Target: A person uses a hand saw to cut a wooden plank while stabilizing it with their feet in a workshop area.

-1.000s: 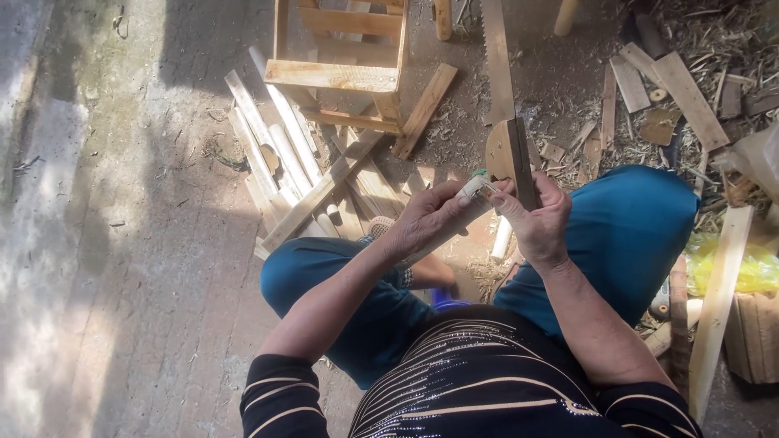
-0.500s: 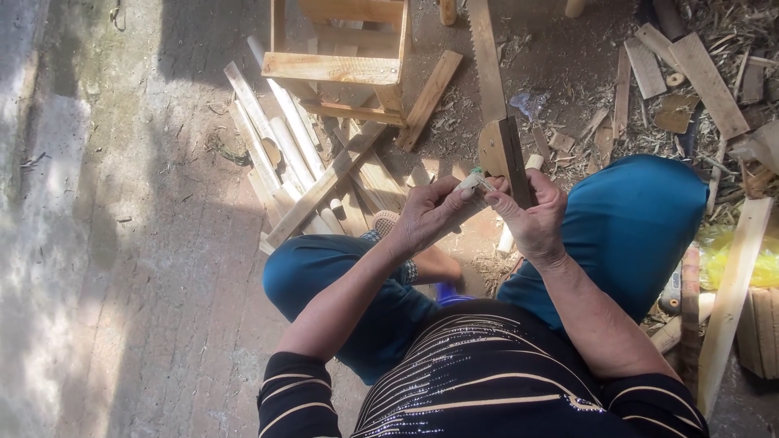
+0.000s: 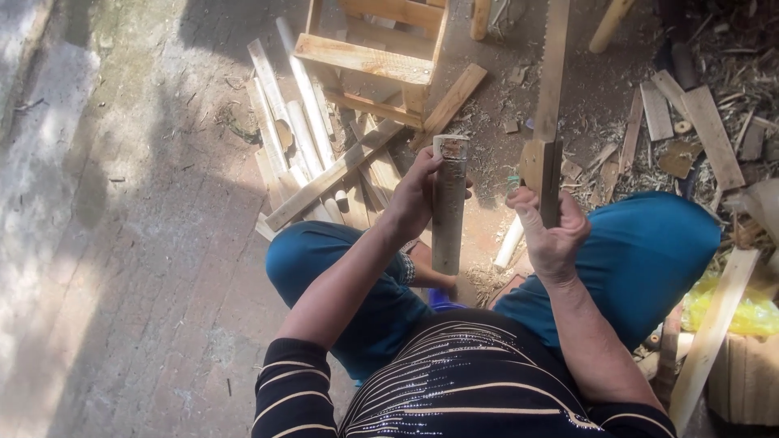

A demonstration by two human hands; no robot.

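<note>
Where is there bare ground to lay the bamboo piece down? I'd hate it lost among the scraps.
Free: the grey paved ground left of the blue-trousered knee, bordered above by the pale wooden slats. Crowded: ahead, around the wooden frame, and right, among wood offcuts. The left hand holds the short bamboo tube; the right hand grips a dark blade.

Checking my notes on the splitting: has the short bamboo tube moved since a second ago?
Yes. The short bamboo tube parted from the right hand, leftward, standing upright in the left hand.
</note>
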